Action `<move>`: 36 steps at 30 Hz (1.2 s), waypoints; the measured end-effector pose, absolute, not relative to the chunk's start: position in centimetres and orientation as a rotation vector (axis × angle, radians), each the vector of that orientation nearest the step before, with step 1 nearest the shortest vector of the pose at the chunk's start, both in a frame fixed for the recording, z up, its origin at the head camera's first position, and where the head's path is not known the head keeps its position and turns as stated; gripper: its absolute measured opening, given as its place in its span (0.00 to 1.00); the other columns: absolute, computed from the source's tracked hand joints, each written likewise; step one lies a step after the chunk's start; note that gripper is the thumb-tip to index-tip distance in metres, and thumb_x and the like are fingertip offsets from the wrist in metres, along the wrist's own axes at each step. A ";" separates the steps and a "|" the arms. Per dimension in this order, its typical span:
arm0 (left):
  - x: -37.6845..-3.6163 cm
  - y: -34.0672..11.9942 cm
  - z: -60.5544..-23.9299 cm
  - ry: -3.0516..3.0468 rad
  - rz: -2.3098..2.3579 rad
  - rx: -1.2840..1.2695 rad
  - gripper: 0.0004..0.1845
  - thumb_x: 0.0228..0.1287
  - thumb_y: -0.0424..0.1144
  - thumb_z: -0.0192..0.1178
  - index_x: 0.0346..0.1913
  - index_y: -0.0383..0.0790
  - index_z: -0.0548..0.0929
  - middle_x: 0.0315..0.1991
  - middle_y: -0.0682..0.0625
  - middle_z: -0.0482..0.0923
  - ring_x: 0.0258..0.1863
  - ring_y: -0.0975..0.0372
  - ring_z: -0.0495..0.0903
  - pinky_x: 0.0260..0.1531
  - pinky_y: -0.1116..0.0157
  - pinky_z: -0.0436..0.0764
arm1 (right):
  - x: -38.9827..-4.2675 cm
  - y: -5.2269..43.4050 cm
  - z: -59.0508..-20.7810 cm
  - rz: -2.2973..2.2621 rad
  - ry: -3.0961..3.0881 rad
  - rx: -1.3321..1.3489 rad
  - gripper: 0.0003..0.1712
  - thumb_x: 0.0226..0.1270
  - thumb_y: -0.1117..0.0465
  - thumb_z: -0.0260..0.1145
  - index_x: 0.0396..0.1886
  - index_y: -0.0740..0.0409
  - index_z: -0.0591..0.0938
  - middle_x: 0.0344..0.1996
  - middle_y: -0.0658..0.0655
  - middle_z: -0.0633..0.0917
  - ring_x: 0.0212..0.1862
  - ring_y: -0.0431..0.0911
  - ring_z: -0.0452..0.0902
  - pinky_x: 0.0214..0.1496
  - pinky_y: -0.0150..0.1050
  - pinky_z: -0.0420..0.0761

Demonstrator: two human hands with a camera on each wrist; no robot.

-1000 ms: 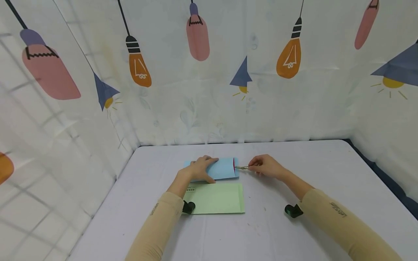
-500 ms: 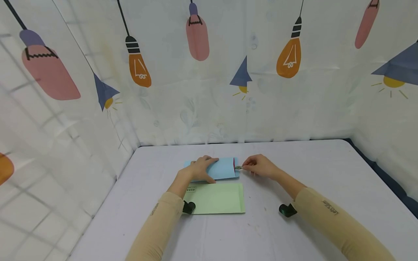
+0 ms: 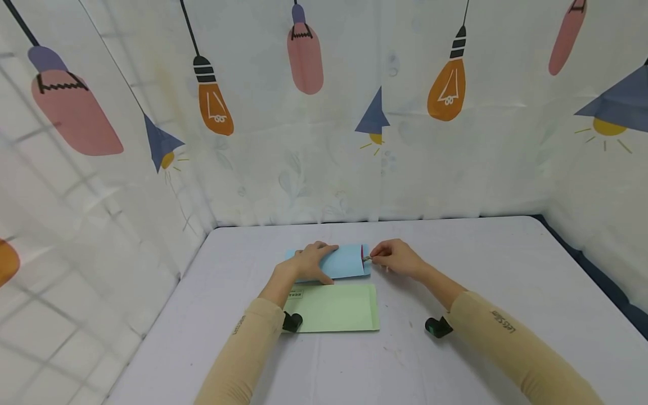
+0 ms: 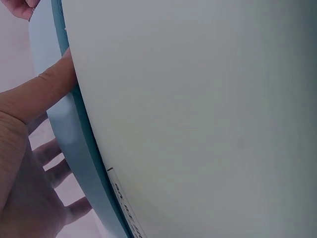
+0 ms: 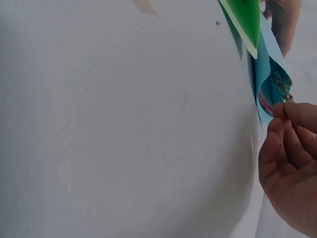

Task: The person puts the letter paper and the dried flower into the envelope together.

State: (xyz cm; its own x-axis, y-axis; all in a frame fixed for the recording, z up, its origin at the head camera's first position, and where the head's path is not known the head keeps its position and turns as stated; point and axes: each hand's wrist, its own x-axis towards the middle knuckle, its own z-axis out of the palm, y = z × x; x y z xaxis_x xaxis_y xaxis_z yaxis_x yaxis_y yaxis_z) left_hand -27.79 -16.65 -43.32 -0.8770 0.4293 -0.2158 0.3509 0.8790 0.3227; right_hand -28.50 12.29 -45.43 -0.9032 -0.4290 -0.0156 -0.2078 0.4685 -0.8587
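Observation:
A light blue envelope [image 3: 346,262] lies on the white table [image 3: 455,253], its open end with a red lining facing right. My left hand [image 3: 310,260] grips its left half, thumb against one edge [image 4: 54,82], and the envelope bulges. My right hand [image 3: 377,257] pinches a small grey-green glittery strip [image 5: 281,83] at the envelope's mouth; most of the strip is inside. In the right wrist view the blue envelope [image 5: 265,64] gapes just above my right fingertips [image 5: 292,111].
A pale green envelope [image 3: 334,308] lies flat just in front of the blue one, with small printed boxes at its left end. Curtains printed with lamps close off the back and both sides. The table's right edge [image 3: 582,253] drops to a dark gap.
My right hand has moved left to the blue envelope's mouth, and the strip has gone further inside. My left hand has stayed in place.

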 end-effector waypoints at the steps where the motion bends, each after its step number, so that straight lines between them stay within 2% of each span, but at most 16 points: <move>1: -27.8 -16.7 -43.3 2.768 0.400 0.589 0.53 0.57 0.54 0.77 0.82 0.54 0.59 0.77 0.45 0.58 0.75 0.48 0.58 0.68 0.38 0.58 | -28.5 12.2 -45.5 -1.419 2.488 -0.540 0.06 0.72 0.65 0.68 0.44 0.63 0.86 0.34 0.57 0.86 0.33 0.48 0.78 0.32 0.37 0.79; 14: -27.8 -16.7 -43.3 2.765 0.395 0.595 0.53 0.57 0.54 0.77 0.82 0.54 0.59 0.77 0.44 0.58 0.75 0.48 0.58 0.68 0.38 0.58 | -28.6 11.1 -45.8 -1.471 2.478 -0.517 0.06 0.73 0.62 0.69 0.42 0.61 0.87 0.32 0.55 0.85 0.33 0.48 0.78 0.33 0.40 0.80; 27: -27.8 -16.6 -43.3 2.762 0.401 0.581 0.52 0.57 0.54 0.77 0.82 0.54 0.59 0.77 0.44 0.58 0.75 0.48 0.58 0.68 0.39 0.59 | -28.7 10.6 -45.8 -1.523 2.461 -0.537 0.05 0.71 0.65 0.69 0.43 0.62 0.84 0.32 0.56 0.88 0.33 0.49 0.81 0.30 0.38 0.78; 36: -27.8 -16.4 -43.2 2.756 0.401 0.562 0.52 0.58 0.54 0.77 0.82 0.54 0.59 0.77 0.44 0.57 0.75 0.48 0.58 0.68 0.38 0.59 | -28.3 9.6 -45.3 -1.518 2.471 -0.530 0.04 0.69 0.68 0.69 0.39 0.63 0.81 0.29 0.54 0.86 0.31 0.47 0.78 0.29 0.35 0.76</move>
